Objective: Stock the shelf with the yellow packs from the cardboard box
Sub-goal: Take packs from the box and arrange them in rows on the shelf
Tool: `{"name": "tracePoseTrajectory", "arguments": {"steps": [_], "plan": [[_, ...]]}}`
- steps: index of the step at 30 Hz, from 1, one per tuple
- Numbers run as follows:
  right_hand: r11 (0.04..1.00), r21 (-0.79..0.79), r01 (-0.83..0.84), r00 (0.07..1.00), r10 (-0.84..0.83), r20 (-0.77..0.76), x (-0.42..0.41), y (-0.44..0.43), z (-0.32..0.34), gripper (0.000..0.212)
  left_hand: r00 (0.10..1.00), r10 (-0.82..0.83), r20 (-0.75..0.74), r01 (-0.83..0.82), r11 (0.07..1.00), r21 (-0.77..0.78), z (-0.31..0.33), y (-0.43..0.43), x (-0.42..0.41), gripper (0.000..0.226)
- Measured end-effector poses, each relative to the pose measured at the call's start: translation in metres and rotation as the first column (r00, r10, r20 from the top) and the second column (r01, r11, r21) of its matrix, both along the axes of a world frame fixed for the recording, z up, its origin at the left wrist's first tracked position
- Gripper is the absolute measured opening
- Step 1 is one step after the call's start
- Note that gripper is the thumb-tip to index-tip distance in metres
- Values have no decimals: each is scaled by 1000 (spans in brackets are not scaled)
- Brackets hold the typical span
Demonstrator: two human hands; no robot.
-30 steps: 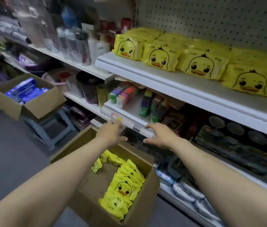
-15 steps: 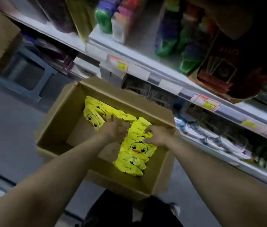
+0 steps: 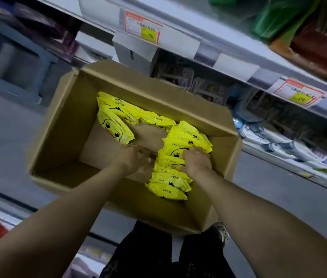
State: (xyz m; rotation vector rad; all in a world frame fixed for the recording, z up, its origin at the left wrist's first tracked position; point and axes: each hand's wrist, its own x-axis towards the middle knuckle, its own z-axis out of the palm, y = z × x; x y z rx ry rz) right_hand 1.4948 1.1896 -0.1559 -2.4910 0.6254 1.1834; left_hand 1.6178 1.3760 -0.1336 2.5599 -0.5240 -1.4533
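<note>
An open cardboard box (image 3: 62,117) sits low in front of me, below the shelf. Inside it, a row of yellow duck packs (image 3: 170,177) stands along the right wall, and a few more yellow packs (image 3: 116,121) lie at the back left. My right hand (image 3: 196,159) is on top of the row, its fingers curled down into the packs. My left hand (image 3: 131,159) is over the bare box floor, fingers curled against the left side of the same row. The row sits between my two hands.
A shelf edge with a price tag (image 3: 142,27) runs just behind the box, and a second tag (image 3: 297,93) hangs further right. Packaged goods (image 3: 279,137) fill the lower shelf. A grey stool (image 3: 8,63) stands to the left. My dark-trousered legs (image 3: 148,247) are under the box.
My view dropped from the stocked shelf to the box. Both hands left the shelf edge, went down into the box and closed in on the right-hand row of packs.
</note>
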Motion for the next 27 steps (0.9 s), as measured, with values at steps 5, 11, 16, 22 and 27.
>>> {"name": "tracePoseTrajectory", "arguments": {"steps": [5,11,16,22,27], "plan": [[971,192,144,989,-149,8,-4,-9,9,40,996,90,22,-89,996,-25,0,5,6,41],[894,355,274,918,-354,181,-3,-56,72,48,984,90,153,-77,993,-91,11,-15,2,35],[683,595,423,771,-616,159,-20,-98,130,32,989,46,140,-6,962,-274,17,-60,-24,36],[545,640,542,646,-757,97,-68,-133,149,23,935,-175,308,251,941,-228,3,-95,-48,48],[537,585,608,603,-792,100,-108,-142,143,21,919,-258,297,303,946,-116,-16,-102,-56,66]]}}
